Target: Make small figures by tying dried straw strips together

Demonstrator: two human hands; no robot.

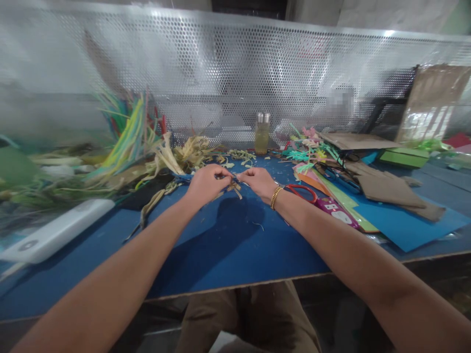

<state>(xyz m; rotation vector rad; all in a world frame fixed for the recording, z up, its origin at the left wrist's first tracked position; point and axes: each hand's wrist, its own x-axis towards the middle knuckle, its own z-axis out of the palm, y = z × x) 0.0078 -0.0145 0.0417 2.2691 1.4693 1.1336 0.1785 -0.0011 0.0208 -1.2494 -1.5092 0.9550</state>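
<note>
Over the middle of the blue table, my left hand [209, 184] and my right hand [259, 181] meet almost fingertip to fingertip. Both are closed in a pinch on a small tan, dried husk-like strip [235, 188], whose loose ends hang below the left fingers. Exactly how it is folded or joined is too small to tell. A gold bracelet [275, 197] circles my right wrist. Red-handled scissors [302, 192] lie just right of that wrist, partly hidden by the forearm. Behind my left hand is a heap of pale dried husks [189, 152].
A white power strip [59, 230] lies at left, near bundled coloured stems [127, 132]. A bottle of yellowish liquid [262, 135] stands before a perforated metal screen [228, 73]. Blue paper [401, 223], cardboard pieces [390, 186] and a purple packet [336, 212] lie at right.
</note>
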